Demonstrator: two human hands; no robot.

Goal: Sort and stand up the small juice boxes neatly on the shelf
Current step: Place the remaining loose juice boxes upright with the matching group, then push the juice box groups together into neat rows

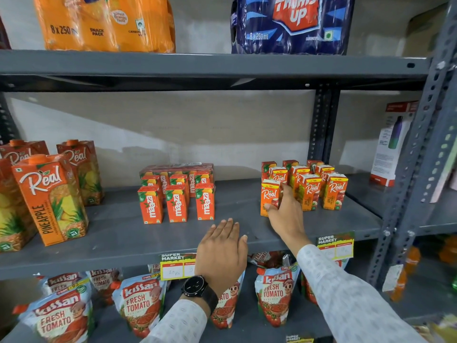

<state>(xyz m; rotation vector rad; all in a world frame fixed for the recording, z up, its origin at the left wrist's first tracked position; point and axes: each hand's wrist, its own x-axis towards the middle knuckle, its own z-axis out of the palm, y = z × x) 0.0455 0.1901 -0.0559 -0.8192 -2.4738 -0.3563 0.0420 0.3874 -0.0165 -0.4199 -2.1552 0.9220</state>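
On the grey metal shelf (118, 233), tall orange pineapple juice cartons (50, 199) are standing far left, small orange-red Maaza boxes (176, 194) mid-shelf, and red tomato ketchup pouches (138, 305) are lying on the tier below. At the right, small orange Real juice boxes (319, 186) are standing in rows. The right hand (286, 214) is gripping the front-left Real box (269, 196), thumb and fingers round it. The left hand (222, 248), wearing a black wristwatch (196, 285), is hovering flat, fingers straight, holding nothing.

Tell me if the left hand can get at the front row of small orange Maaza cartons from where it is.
Probably yes. The left hand lies open at the grey metal shelf edge, and only bare shelf separates it from the front row of small orange Maaza cartons.
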